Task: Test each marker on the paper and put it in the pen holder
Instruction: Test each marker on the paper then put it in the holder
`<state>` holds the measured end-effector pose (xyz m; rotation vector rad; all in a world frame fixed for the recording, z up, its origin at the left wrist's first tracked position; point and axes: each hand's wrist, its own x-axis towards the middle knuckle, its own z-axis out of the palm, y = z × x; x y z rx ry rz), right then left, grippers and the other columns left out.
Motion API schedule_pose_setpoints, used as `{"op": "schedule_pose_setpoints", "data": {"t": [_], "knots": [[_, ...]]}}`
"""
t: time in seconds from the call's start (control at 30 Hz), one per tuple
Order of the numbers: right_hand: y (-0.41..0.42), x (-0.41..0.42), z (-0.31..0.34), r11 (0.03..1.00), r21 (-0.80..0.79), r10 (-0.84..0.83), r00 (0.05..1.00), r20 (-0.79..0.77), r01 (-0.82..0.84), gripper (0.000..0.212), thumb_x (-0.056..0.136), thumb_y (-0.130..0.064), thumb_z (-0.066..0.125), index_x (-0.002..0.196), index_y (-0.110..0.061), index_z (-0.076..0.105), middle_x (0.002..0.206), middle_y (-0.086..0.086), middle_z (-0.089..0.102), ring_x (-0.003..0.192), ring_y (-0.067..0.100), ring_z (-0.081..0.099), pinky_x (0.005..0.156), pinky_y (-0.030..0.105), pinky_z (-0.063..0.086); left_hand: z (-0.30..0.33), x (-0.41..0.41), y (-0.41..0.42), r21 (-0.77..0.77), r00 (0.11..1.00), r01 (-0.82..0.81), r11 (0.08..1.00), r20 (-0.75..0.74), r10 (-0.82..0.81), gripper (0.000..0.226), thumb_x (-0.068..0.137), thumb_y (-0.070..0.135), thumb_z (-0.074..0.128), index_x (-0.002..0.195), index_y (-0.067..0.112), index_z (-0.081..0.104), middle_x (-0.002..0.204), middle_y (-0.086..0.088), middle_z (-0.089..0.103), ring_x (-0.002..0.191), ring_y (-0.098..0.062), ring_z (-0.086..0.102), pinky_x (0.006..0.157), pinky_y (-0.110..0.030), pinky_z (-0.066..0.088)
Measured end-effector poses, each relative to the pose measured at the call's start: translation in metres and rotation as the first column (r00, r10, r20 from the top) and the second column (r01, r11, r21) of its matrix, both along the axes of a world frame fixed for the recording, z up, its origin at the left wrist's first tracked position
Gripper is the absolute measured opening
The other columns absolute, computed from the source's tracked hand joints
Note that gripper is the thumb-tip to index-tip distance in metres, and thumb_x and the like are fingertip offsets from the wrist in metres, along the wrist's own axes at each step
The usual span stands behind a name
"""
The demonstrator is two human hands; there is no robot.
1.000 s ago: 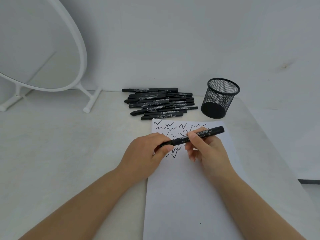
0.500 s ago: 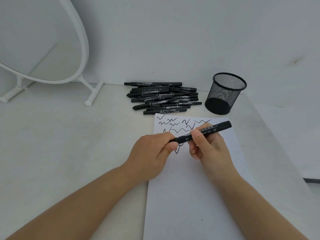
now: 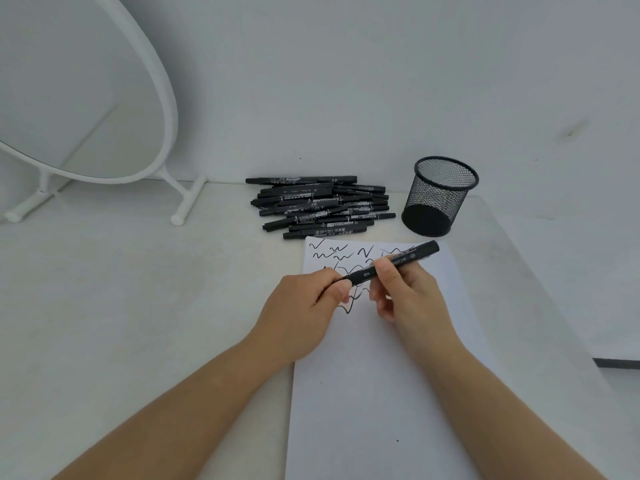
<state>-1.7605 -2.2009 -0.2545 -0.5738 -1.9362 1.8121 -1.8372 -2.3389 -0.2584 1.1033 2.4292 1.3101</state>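
A black marker (image 3: 412, 255) lies slanted above the white paper (image 3: 374, 375), held in both hands. My right hand (image 3: 412, 299) pinches its barrel near the middle. My left hand (image 3: 304, 313) grips the marker's lower left end, which its fingers hide. Black squiggles cover the top of the paper. Behind the sheet lies a pile of several black markers (image 3: 318, 206). The black mesh pen holder (image 3: 440, 195) stands at the back right, and I see no marker in it.
A round white-framed mirror (image 3: 86, 98) on a stand occupies the back left of the white table (image 3: 138, 289). The wall runs right behind the pile and the holder. The table's right edge falls away beyond the paper.
The view shifted slightly, so everything sits a little higher and further right in the frame. Both hands keep their hold on the marker in nearly the same pose.
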Motion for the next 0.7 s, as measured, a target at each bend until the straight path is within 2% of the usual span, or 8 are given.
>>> {"op": "schedule_pose_setpoints", "data": {"t": [0.13,0.17,0.23,0.3,0.47,0.53,0.57,0.7], "knots": [[0.005,0.004,0.004,0.928,0.320,-0.195,0.981,-0.017,0.190,0.031,0.090,-0.032,0.056,0.061,-0.021,0.056,0.056,-0.012,0.060,0.047,0.003,0.047,0.048,0.011,0.035,0.001,-0.003,-0.002,-0.010,0.990,-0.135,0.991,-0.051,0.134,0.027,0.092,0.037,0.044,0.073,0.024,0.057,0.051,0.005,0.052,0.055,-0.017,0.051,0.055,-0.033,0.042],[0.005,0.005,0.007,0.818,0.527,-0.208,0.973,-0.104,0.232,0.022,0.088,-0.025,0.061,0.066,-0.022,0.058,0.063,-0.014,0.060,0.053,0.004,0.050,0.051,0.011,0.036,0.001,-0.004,-0.003,-0.029,0.984,-0.157,0.987,-0.086,0.154,0.027,0.092,0.038,0.043,0.074,0.023,0.057,0.053,0.005,0.053,0.057,-0.019,0.053,0.056,-0.033,0.041],[0.004,0.002,0.015,0.417,0.879,-0.107,0.973,-0.205,0.231,0.008,0.079,-0.013,0.069,0.082,-0.020,0.066,0.082,-0.009,0.061,0.060,0.008,0.054,0.047,0.019,0.041,0.001,-0.006,-0.001,-0.054,0.977,-0.152,0.987,-0.158,0.142,0.027,0.092,0.039,0.041,0.077,0.022,0.055,0.054,0.007,0.051,0.059,-0.020,0.053,0.055,-0.033,0.039],[0.007,-0.004,0.019,0.071,0.987,-0.017,0.990,-0.143,0.144,0.017,0.070,-0.009,0.076,0.084,-0.016,0.069,0.084,0.001,0.063,0.064,0.018,0.058,0.036,0.024,0.040,0.002,-0.007,0.003,-0.057,0.971,-0.120,0.991,-0.214,0.105,0.025,0.094,0.037,0.039,0.080,0.022,0.053,0.054,0.009,0.048,0.059,-0.020,0.053,0.056,-0.034,0.038],[0.026,-0.020,0.035,-0.240,0.970,0.041,0.999,-0.033,0.041,0.017,0.067,-0.010,0.079,0.075,-0.016,0.065,0.073,-0.001,0.060,0.063,0.018,0.057,0.041,0.029,0.045,-0.001,-0.019,0.012,0.037,0.933,-0.127,0.991,-0.335,0.132,0.018,0.093,0.039,0.042,0.095,0.026,0.054,0.065,0.014,0.050,0.066,-0.012,0.051,0.058,-0.027,0.036],[0.037,-0.026,0.049,-0.217,0.972,0.037,0.996,-0.086,0.092,0.014,0.071,-0.013,0.077,0.077,-0.012,0.065,0.074,0.002,0.062,0.064,0.021,0.059,0.042,0.029,0.046,-0.002,-0.032,0.015,0.126,0.941,-0.149,0.981,-0.288,0.180,0.027,0.092,0.042,0.044,0.113,0.026,0.051,0.077,0.018,0.051,0.080,-0.007,0.050,0.065,-0.023,0.038],[0.044,-0.029,0.057,-0.123,0.984,0.011,0.992,-0.129,0.129,0.013,0.074,-0.014,0.075,0.081,-0.009,0.066,0.076,0.005,0.062,0.067,0.024,0.060,0.044,0.028,0.046,-0.004,-0.040,0.016,0.153,0.939,-0.167,0.974,-0.276,0.204,0.030,0.092,0.041,0.044,0.118,0.025,0.050,0.082,0.019,0.050,0.086,-0.007,0.049,0.069,-0.023,0.038],[0.077,-0.041,0.087,0.538,0.756,-0.241,0.928,-0.285,0.372,0.011,0.085,-0.015,0.061,0.095,-0.012,0.058,0.091,0.001,0.062,0.081,0.021,0.057,0.070,0.027,0.042,-0.011,-0.075,0.013,0.044,0.879,-0.328,0.944,-0.350,0.322,0.023,0.091,0.022,0.050,0.114,0.018,0.054,0.104,0.003,0.054,0.103,-0.020,0.043,0.082,-0.032,0.041]]}}
